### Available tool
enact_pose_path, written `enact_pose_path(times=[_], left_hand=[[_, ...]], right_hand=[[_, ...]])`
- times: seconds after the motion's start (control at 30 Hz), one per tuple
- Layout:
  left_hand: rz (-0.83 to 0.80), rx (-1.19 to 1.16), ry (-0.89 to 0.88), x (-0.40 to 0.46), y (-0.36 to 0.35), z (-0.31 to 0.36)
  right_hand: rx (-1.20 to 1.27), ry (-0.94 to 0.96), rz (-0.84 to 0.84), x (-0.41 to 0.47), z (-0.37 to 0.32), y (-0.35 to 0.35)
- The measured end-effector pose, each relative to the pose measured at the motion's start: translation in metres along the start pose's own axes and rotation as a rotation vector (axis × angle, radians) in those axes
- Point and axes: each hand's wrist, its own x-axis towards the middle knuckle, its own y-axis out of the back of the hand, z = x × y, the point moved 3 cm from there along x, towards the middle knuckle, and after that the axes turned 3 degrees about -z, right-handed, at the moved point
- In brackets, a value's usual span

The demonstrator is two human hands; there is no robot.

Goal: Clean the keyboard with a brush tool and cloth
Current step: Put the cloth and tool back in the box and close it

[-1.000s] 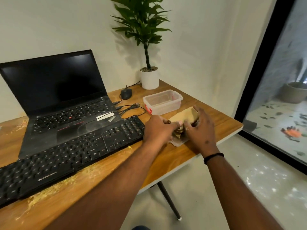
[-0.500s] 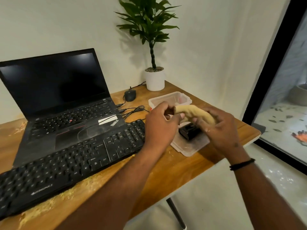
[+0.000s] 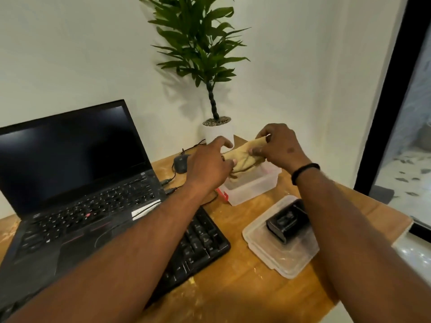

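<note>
The cloth (image 3: 242, 157) is held bunched between both hands above the tub (image 3: 251, 185), which stands on the worktop (image 3: 233, 287) behind the keyboard (image 3: 198, 243). One end is pinched by the left hand (image 3: 207, 167), thumb and fingers curled round it; the other end is gripped by the right hand (image 3: 278, 148), its fingertips dug into the folds. The cloth is judged light, soft and limp: it sags and creases where unsupported, so it is best taken at a corner or an edge and shaken out or folded into a pad before wiping. Little risk of slipping or damage is expected. Right of the keyboard a lid (image 3: 279, 250) lies flat, and a small black object (image 3: 285, 221) rests on it; whether this is the brush tool cannot be told. Yellowish crumbs are scattered on the worktop in front of the keyboard.
</note>
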Motion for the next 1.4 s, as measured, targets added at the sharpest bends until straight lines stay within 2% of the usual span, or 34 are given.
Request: enact_pose_path(times=[0.17, 0.4, 0.5, 0.63, 0.7, 0.77, 0.83, 0.9, 0.97, 1.03, 1.23, 1.3, 1.4], left_hand=[[-0.148, 0.081, 0.087, 0.016, -0.018, -0.011], [-0.291, 0.232, 0.054, 0.02, -0.028, -0.008], [-0.266, 0.397, 0.008, 0.021, -0.035, -0.011], [-0.201, 0.392, 0.006, 0.015, -0.031, -0.01], [-0.072, 0.322, 0.0, 0.006, -0.023, -0.006], [0.057, 0.148, -0.011, -0.011, -0.014, 0.003], [0.093, -0.107, -0.035, -0.037, -0.009, 0.014], [0.048, -0.293, -0.032, -0.068, -0.013, 0.025], [-0.009, -0.387, -0.028, -0.099, -0.021, 0.029], [-0.057, -0.386, -0.003, -0.122, -0.033, 0.028], [-0.096, 0.109, -0.012, -0.143, -0.044, 0.042], [-0.108, 0.113, -0.016, -0.141, -0.042, 0.045], [-0.143, 0.063, -0.008, -0.137, -0.04, 0.044]], right_hand=[[-0.127, 0.078, -0.055, -0.001, 0.021, -0.015], [-0.335, 0.026, -0.046, -0.008, 0.019, -0.02], [-0.476, -0.012, -0.086, -0.007, 0.017, -0.024], [-0.597, -0.029, -0.096, -0.008, 0.015, -0.027], [-0.526, -0.017, -0.088, -0.008, 0.017, -0.02], [-0.354, 0.023, 0.007, -0.012, 0.017, -0.002], [-0.159, 0.08, 0.16, -0.028, 0.01, 0.02], [0.052, 0.116, 0.204, -0.052, 0.004, 0.035], [0.134, 0.116, 0.097, -0.083, 0.004, 0.04], [0.097, 0.094, -0.043, -0.111, 0.017, 0.037], [0.069, 0.127, -0.242, -0.152, 0.035, 0.047], [0.081, 0.153, -0.364, -0.157, 0.034, 0.051], [-0.033, 0.161, -0.485, -0.156, 0.033, 0.053]])
